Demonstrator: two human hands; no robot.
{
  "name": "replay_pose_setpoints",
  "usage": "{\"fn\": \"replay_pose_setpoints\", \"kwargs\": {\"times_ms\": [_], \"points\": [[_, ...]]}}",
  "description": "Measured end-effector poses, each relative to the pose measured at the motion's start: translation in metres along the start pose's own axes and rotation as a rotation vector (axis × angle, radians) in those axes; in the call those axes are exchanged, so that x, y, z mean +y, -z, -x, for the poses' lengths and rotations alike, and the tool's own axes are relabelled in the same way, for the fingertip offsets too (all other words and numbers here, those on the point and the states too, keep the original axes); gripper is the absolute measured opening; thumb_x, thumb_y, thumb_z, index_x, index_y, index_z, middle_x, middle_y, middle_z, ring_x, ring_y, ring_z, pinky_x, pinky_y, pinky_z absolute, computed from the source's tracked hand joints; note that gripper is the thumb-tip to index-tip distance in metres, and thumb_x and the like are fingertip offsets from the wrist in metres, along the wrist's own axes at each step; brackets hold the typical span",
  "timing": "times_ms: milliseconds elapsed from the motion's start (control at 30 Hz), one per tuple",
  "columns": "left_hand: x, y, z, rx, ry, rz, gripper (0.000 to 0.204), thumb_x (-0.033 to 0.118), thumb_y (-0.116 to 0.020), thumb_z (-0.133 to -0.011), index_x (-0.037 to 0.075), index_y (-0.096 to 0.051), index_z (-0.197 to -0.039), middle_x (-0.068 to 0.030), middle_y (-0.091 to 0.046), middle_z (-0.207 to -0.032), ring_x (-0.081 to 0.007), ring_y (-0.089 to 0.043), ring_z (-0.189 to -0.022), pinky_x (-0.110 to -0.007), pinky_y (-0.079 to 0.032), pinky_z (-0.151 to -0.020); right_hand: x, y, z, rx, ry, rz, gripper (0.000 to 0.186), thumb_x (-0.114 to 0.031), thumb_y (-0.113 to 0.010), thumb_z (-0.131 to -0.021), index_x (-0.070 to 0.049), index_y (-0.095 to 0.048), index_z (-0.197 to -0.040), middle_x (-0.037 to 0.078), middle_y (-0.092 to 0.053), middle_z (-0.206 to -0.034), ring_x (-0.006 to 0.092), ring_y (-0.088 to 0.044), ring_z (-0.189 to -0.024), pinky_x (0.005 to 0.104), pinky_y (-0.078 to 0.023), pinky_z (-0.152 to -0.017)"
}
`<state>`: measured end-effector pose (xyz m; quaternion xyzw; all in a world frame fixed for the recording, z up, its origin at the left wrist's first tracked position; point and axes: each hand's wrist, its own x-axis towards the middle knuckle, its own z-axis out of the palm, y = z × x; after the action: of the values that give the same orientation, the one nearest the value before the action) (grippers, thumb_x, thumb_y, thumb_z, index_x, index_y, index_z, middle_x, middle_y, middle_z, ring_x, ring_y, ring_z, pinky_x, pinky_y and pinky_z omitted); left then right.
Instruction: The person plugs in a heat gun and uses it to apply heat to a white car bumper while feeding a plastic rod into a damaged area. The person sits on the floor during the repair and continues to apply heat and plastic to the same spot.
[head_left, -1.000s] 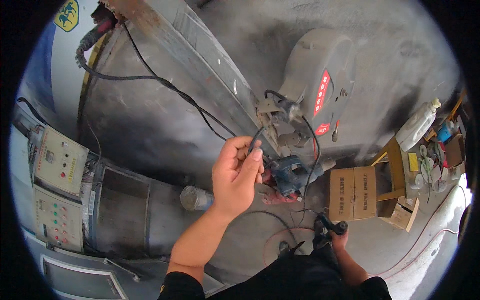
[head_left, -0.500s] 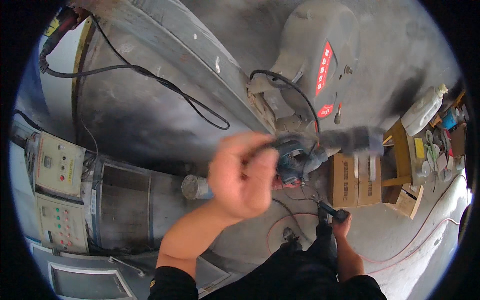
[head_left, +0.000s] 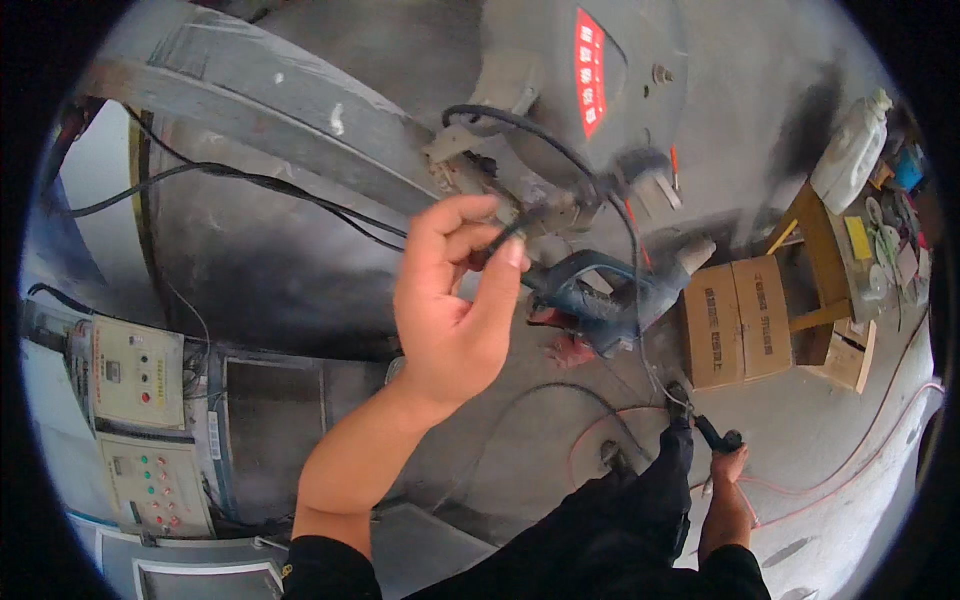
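Observation:
My left hand is raised in the middle, fingers curled around a black cable pinched near the thumb tip. Just behind it is a dark teal power tool with a loop handle. More black cable runs along the grey steel beam and over a grey machine housing with a red label. Low at the right, my right hand is closed on a dark hand-held tool, above a thin red hose on the floor.
Two control panels with buttons are at the left. A cardboard box stands on the floor at the right, beside a yellow wooden bench with a white jug and clutter. My legs are at the bottom.
My left hand has moved up and slightly left in the view, still pinching cable. My right hand with the tool sits farther right. The beam and machine appear higher and further left.

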<state>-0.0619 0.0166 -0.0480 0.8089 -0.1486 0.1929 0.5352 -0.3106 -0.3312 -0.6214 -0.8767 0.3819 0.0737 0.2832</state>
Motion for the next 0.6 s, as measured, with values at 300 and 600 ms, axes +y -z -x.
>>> {"fn": "replay_pose_setpoints", "kwargs": {"times_ms": [300,600], "points": [[-0.086,-0.007,0.034,-0.490,-0.356,-0.618,0.027,-0.003,-0.062,-0.067,0.005,-0.060,-0.093,-0.0095,-0.058,-0.092,-0.0311,-0.054,-0.090,-0.044,-0.040,-0.091,0.099,0.053,0.026,-0.071,-0.314,0.083,0.054,-0.028,-0.070,-0.077,0.003,-0.049,-0.115,0.027,-0.055,-0.114,0.0448,-0.050,-0.112,0.0491,-0.044,-0.093],[-0.078,0.011,0.035,-0.083,0.057,-0.192,0.004,0.006,-0.061,-0.086,0.004,-0.058,-0.089,-0.0116,-0.057,-0.104,-0.0208,-0.052,-0.095,-0.033,-0.040,-0.084,0.158,0.094,0.053,0.117,-0.242,0.106,0.035,-0.021,-0.068,-0.077,0.005,-0.058,-0.098,0.025,-0.063,-0.093,0.0432,-0.060,-0.090,0.0505,-0.046,-0.077]]}}
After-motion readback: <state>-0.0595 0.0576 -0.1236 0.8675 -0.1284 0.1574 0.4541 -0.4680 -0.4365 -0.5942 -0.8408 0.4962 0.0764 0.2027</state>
